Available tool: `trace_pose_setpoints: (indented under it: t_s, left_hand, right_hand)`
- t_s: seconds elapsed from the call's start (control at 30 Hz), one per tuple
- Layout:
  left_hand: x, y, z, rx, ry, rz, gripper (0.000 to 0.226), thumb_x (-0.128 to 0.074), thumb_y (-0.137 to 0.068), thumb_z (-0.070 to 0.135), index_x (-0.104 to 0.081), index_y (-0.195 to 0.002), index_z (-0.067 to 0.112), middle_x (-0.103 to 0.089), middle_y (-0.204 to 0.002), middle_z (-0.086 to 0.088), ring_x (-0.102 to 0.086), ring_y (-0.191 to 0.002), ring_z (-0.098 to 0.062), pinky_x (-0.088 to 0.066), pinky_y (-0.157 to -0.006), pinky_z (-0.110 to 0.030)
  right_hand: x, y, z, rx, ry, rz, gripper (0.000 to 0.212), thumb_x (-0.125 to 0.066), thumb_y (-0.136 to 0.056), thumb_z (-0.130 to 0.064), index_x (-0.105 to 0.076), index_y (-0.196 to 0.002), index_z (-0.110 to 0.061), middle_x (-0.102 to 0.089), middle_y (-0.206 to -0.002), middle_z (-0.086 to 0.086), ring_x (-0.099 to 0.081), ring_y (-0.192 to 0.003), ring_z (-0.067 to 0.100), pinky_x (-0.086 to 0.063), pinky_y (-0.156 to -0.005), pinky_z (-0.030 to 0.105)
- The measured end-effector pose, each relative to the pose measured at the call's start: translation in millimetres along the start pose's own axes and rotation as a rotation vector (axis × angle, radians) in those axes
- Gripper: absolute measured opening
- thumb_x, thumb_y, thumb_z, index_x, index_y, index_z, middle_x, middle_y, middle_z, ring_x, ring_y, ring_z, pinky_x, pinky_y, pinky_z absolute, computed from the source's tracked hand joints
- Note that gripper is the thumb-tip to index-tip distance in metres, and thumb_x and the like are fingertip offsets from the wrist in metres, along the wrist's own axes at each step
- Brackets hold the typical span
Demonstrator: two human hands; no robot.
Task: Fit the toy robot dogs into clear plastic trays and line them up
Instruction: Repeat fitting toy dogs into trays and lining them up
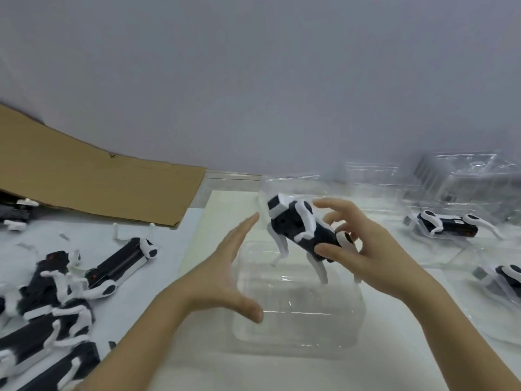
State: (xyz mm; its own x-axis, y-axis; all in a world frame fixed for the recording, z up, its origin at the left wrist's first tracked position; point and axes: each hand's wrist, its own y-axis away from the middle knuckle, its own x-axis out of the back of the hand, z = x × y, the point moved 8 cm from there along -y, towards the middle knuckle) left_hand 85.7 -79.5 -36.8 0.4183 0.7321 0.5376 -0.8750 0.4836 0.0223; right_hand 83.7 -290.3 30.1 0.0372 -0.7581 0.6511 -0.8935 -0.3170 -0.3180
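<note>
A toy robot dog point(301, 227) is gripped at its rear body by the right hand point(363, 249), thumb under and fingers curled over. It is held, legs down, above the twelve o'clock end of a clear tray point(296, 306). The left hand point(222, 275) is spread flat with nothing held, at the tray's nine o'clock side. Seating looks imminent: the legs must be matched to the hollows. Trayed dogs point(448, 225) are lined up at three o'clock.

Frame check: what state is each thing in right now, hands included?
right hand: grips held dog at its rear.
left hand: open, holds nothing.
held dog: tilted above front tray, not seated.
front tray: empty.
far right dog: lying in a tray.
near right dog: seemingly trayed, partly out of frame.
loose dogs: piled at left, untrayed.
</note>
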Motion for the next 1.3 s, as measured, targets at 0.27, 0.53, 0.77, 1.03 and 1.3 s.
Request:
trace_pose_setpoints:
  t_s: [0.27, 0.53, 0.77, 1.03, 1.3]
  left_hand:
    - [-17, 9, -33, 0.063, -0.045, 0.067, 0.125, -0.089, -0.045, 0.051, -0.005, -0.136, 0.071, -0.02, -0.147, 0.037, -0.016, -0.134, 0.023, -0.026, -0.1, -0.008]
    - [-19, 9, -31, 0.045, 0.003, 0.068, 0.13, -0.091, -0.045, 0.052, -0.004, -0.141, 0.065, -0.016, -0.152, 0.032, -0.012, -0.137, 0.021, -0.024, -0.103, -0.004]
    - [-22, 0, -19, 0.042, 0.181, 0.076, 0.144, -0.076, -0.034, 0.08, -0.001, -0.15, 0.04, -0.004, -0.155, 0.023, -0.005, -0.144, 0.007, -0.015, -0.117, -0.02]
    - [-32, -2, -25, 0.159, 0.609, 0.27, 0.13, -0.077, -0.038, 0.077, -0.03, -0.149, 0.029, -0.044, -0.145, 0.016, -0.036, -0.14, -0.013, -0.03, -0.114, -0.035]
    - [16, -46, 21, -0.071, 0.551, 0.402, 0.127, -0.088, -0.051, 0.05, -0.011, -0.152, 0.043, -0.012, -0.159, 0.021, -0.016, -0.141, 0.008, -0.021, -0.111, -0.021]
  right_hand:
    - [-41, 3, -4, 0.172, 0.696, -0.331, 0.04, -0.051, -0.096, -0.047, -0.038, -0.131, -0.062, -0.045, -0.113, -0.029, -0.045, -0.097, 0.001, -0.024, -0.082, 0.02]
    - [-54, -1, 8, 0.101, 0.594, -0.393, 0.04, -0.056, -0.095, -0.043, -0.046, -0.131, -0.056, -0.055, -0.116, -0.019, -0.044, -0.1, 0.007, -0.024, -0.089, 0.015]
    - [-60, 2, 19, 0.117, 0.699, -0.337, 0.053, -0.058, -0.087, -0.058, -0.037, -0.136, -0.062, -0.022, -0.128, -0.014, -0.025, -0.116, 0.015, -0.018, -0.102, 0.027]
    - [-41, 41, 79, -0.576, -0.274, -0.114, 0.116, -0.046, -0.053, -0.098, -0.027, -0.15, -0.037, -0.027, -0.154, -0.021, -0.028, -0.141, 0.005, -0.022, -0.114, 0.03]
    - [-18, -11, 45, -0.335, -0.836, 0.153, 0.071, -0.077, -0.057, -0.059, -0.039, -0.114, -0.078, -0.035, -0.152, -0.01, -0.045, -0.135, 0.013, -0.033, -0.113, 0.05]
